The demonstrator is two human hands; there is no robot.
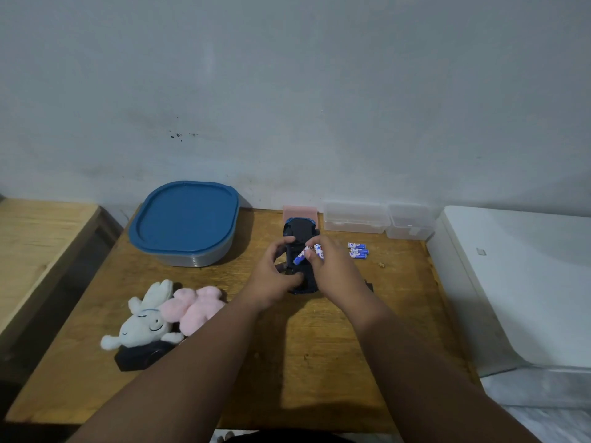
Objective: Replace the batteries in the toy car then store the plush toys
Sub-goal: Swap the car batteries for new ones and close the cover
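The dark toy car (300, 231) lies upside down on the wooden table (319, 346), its underside facing up. My left hand (275, 276) grips the car's left side. My right hand (329, 266) pinches blue-and-white batteries (308, 253) over the car's middle, one tilted down toward the underside. Three more blue-and-white batteries (358, 251) lie on the table to the right of the car. A white plush rabbit (144, 324) and a pink plush toy (195, 303) lie side by side at the front left.
A grey container with a blue lid (185, 219) stands at the back left. Clear plastic boxes (377, 219) and a pink box (299, 212) line the wall. A small black object (140, 356) lies under the rabbit; a black piece (369, 286) lies by my right wrist. A white appliance (518, 282) borders the right.
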